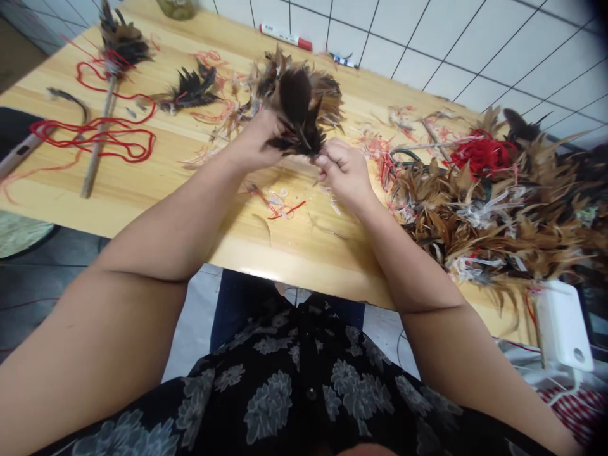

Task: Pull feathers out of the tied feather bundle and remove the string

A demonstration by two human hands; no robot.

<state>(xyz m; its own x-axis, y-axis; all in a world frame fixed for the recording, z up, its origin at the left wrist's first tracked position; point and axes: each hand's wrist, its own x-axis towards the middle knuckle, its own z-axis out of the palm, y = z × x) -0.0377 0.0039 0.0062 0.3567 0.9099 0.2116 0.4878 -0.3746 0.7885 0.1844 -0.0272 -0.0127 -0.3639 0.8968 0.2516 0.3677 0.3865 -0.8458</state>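
Over the middle of the table a bunch of dark feathers (297, 104) is up between my two hands. My left hand (263, 139) is closed round its left side, and the feathers cover most of those fingers. At the lower right end of the bunch, my right hand (342, 166) pinches the feather ends between thumb and fingers. Behind the bunch lies a heap of brown feathers (330, 95). To the left, a stick with feathers bound to one end (98, 142) lies on the table, with red string (128, 136) looped across it.
A large pile of brown feather bunches (456, 215) covers the table's right side, with a red string ball (482, 154) on it. A small dark feather bunch (192, 87) lies left of centre. Markers (285, 37) lie along the tiled wall. A white box (565, 323) is at the right edge.
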